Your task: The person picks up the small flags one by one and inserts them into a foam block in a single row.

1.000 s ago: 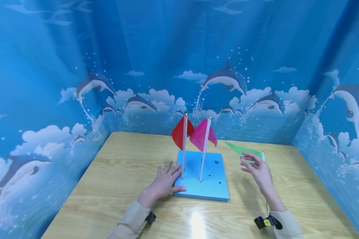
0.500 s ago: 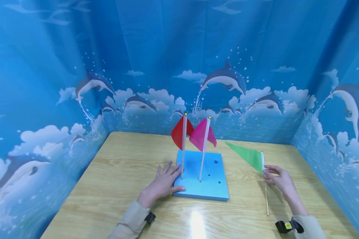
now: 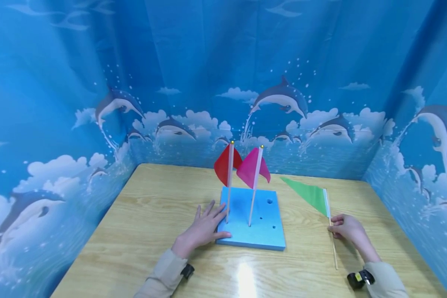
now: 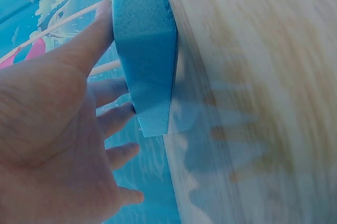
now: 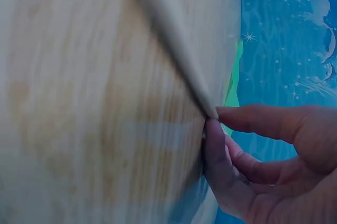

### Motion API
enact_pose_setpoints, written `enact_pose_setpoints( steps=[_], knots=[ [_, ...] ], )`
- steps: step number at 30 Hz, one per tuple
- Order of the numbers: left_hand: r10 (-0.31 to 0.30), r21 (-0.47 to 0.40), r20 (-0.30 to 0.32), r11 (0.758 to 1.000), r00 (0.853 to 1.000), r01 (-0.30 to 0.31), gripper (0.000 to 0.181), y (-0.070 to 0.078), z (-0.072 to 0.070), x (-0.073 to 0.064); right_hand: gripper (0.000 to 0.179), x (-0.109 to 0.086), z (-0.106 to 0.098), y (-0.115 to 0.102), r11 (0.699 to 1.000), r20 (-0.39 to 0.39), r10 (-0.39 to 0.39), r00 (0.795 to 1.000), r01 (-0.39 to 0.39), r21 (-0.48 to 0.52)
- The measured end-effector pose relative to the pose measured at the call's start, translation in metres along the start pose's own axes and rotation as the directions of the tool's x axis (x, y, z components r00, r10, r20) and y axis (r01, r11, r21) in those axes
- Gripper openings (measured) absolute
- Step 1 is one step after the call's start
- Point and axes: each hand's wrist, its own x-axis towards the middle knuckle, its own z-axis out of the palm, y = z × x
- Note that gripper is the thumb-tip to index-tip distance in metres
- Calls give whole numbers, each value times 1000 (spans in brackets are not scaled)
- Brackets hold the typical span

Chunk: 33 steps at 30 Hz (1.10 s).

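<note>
My left hand [image 3: 199, 231] rests with spread fingers on the left edge of a blue foam board [image 3: 242, 236]; the left wrist view shows its straight fingers against the board's side [image 4: 145, 60]. Upright in the board, on thin sticks, stand a red flag [image 3: 221, 166] and a pink flag [image 3: 248, 169]. To the right, a green triangular flag [image 3: 308, 194] lies on the table. Thumb and fingertips of my right hand [image 3: 348, 228] pinch its wooden stick [image 5: 176, 45] just below the white sleeve.
Several holes show in the board's right part, among them a larger one [image 3: 270, 201] near the back. The wooden table [image 3: 152, 207] is bounded at the back and sides by a blue dolphin-print curtain [image 3: 208, 82].
My right hand has moved right and toward me, from above the green cloth to the stick, which it now pinches. The left hand has stayed on the board.
</note>
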Motion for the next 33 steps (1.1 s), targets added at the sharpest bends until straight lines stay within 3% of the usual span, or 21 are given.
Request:
enact_pose_setpoints(
  steps=[12, 19, 33],
  knots=[
    [10, -3, -5, 1000, 1000, -10, 81, 1, -1, 0, 42, -5, -2, -4, 997, -10, 2, 1000, -3, -73],
    [-4, 3, 1, 1000, 1000, 4, 81, 1, -1, 0, 48, -13, -7, -15, 990, 1, -79, 997, 78, 119],
    [2, 12, 0, 1000, 1000, -2, 82, -1, 1, 1, 44, -21, 15, -61, 924, -172, -189, 967, 234, 302]
  ],
)
